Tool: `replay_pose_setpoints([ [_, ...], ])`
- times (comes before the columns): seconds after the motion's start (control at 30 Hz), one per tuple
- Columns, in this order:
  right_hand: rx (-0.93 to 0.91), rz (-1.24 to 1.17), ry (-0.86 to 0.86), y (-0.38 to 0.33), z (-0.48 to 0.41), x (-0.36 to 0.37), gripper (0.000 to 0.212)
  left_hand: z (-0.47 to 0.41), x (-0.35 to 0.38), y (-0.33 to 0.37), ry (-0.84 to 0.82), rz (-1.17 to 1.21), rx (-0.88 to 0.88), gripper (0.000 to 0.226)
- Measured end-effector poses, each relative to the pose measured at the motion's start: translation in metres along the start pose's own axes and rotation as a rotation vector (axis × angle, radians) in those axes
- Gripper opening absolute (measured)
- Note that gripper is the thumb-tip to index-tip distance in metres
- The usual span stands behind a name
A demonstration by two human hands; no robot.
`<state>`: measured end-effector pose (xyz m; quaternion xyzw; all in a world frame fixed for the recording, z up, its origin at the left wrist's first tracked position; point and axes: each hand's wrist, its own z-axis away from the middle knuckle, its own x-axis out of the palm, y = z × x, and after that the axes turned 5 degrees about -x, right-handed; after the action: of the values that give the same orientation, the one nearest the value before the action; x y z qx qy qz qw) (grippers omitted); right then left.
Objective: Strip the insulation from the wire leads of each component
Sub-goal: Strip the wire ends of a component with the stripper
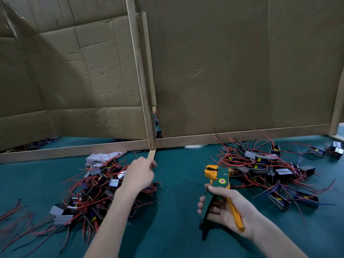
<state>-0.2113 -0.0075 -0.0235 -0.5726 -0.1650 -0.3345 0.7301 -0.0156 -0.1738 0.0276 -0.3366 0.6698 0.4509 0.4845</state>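
**Stripper in hand between two heaps**

The right hand is gripping a green-and-orange wire stripper; its round red label is unreadable. The left hand, fingers curled, is reaching over the left component pile. Another pile is lying right on the teal surface, cardboard walls standing behind.

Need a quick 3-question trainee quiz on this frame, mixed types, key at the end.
1. True or false: the right hand holds the wire stripper with its head pointing up and away from the person.
2. Multiple choice: the left hand is over which pile? A) the left pile of components B) the right pile of components C) neither
3. Fill in: the piles lie on a ____-coloured table cover.

Key: 1 true; 2 A; 3 green (teal).
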Motion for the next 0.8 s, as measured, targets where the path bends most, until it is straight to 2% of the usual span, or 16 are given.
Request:
replay_pose_setpoints([
  [0.13, -0.025, 0.053, -0.003, 0.002, -0.001, -0.002, 0.042, -0.001, 0.009, -0.015, -0.269, -0.084, -0.008, 0.042],
  [0.23, -0.032, 0.073, 0.007, 0.003, -0.002, -0.002, 0.042, -0.001, 0.021, -0.011, -0.215, -0.273, 0.041, 0.037],
  [0.33, -0.042, 0.071, 0.008, 0.002, -0.003, -0.003, 0.037, -0.001, 0.028, -0.011, -0.131, -0.313, 0.082, 0.03],
  [0.4, -0.049, 0.061, 0.011, 0.001, -0.004, -0.004, 0.035, -0.002, 0.032, -0.01, -0.088, -0.224, 0.116, 0.024],
  [0.5, -0.056, 0.049, 0.009, 0.001, -0.005, -0.005, 0.035, -0.003, 0.031, -0.006, 0.025, 0.038, 0.166, 0.011],
  [0.73, -0.067, 0.068, 0.002, 0.002, -0.005, -0.005, 0.034, -0.002, 0.024, 0.001, 0.12, 0.356, 0.226, 0.009],
  [0.8, -0.073, 0.076, -0.003, 0.002, -0.004, -0.004, 0.035, 0.001, 0.021, 0.007, 0.054, 0.397, 0.252, 0.011],
])
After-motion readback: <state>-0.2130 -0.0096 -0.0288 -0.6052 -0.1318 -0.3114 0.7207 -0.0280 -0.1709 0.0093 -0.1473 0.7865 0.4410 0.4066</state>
